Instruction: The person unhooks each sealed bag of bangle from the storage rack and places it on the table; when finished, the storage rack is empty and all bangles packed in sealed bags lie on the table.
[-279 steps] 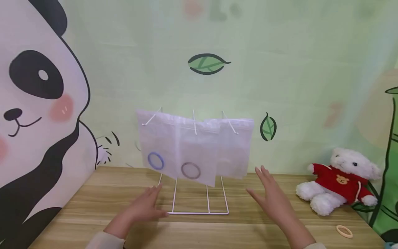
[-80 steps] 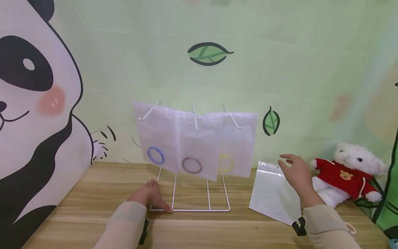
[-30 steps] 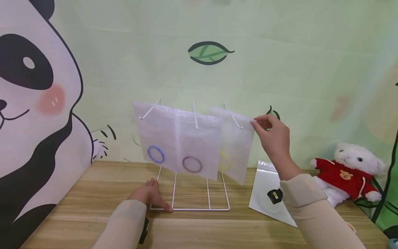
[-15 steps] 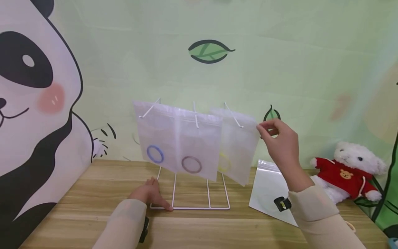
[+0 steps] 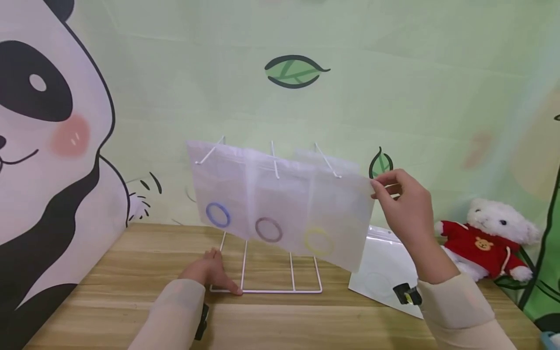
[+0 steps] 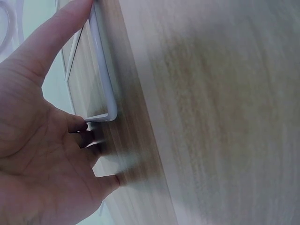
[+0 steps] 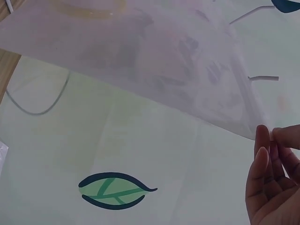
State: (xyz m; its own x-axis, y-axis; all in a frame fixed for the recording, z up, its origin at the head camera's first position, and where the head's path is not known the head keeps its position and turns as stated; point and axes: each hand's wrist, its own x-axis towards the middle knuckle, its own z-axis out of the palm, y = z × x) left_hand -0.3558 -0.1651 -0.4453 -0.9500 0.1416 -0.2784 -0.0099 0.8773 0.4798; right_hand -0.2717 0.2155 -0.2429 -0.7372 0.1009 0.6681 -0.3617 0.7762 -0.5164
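My right hand point(image 5: 404, 206) pinches the upper right corner of a frosted zip bag point(image 5: 341, 206) between thumb and fingertips; a yellow ring point(image 5: 319, 242) shows through it. The bag's top overlaps the tip of the right hook point(image 5: 328, 160) of a white wire rack point(image 5: 282, 291), and a pale strip of another bag point(image 5: 350, 162) shows behind. My left hand point(image 5: 210, 272) rests at the rack's left front corner, thumb point(image 6: 70, 18) along the front bar, other fingers reaching down to the table. A bag with a blue ring point(image 5: 218, 215) and one with a brown ring point(image 5: 269, 229) hang alongside.
A white zip bag point(image 5: 380, 262) with a faint ring shape lies on the wooden table point(image 5: 271, 325), right of the rack. A white teddy bear in a red sweater point(image 5: 487, 248) sits farther right. A printed panda backdrop point(image 5: 192, 73) stands behind.
The right hand moved from over the table bag to the yellow-ring bag's corner and drew it right and forward, showing the whole ring. Since the oldest frame, the table bag appeared. The left hand stays.
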